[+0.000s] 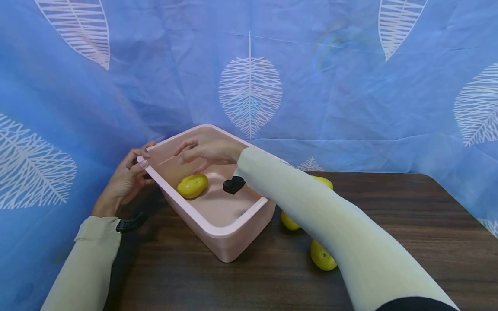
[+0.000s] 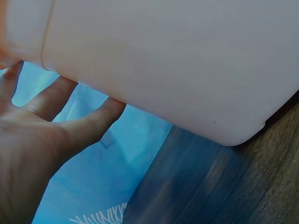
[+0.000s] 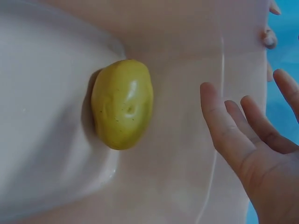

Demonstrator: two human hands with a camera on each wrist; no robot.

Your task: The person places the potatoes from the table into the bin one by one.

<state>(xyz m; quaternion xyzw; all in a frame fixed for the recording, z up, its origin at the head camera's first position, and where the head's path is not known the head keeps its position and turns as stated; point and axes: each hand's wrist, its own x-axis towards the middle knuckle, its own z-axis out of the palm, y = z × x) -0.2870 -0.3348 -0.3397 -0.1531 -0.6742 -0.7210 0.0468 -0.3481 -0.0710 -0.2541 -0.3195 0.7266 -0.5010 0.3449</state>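
Observation:
A pink plastic bin (image 1: pixel 225 233) stands tilted cornerwise on the table. My left hand (image 1: pixel 126 179) grips its left corner, with fingertips over the rim and other fingers against the outer wall, as the left wrist view shows. Inside, a yellow potato (image 1: pixel 192 186) with small dark specks lies on the bottom, near the end wall. My right hand (image 1: pixel 212 151) reaches over the bin, fingers loosely spread and holding nothing. In the right wrist view, the potato (image 3: pixel 122 104) lies apart from the right hand's fingertips (image 3: pixel 211 91).
More yellow potatoes (image 1: pixel 324 255) lie on the dark wooden table (image 1: pixel 404 216) to the right of the bin, partly hidden by my right sleeve (image 1: pixel 311 207). A blue cloth with white leaf prints (image 1: pixel 250 90) hangs behind the table and along its left side.

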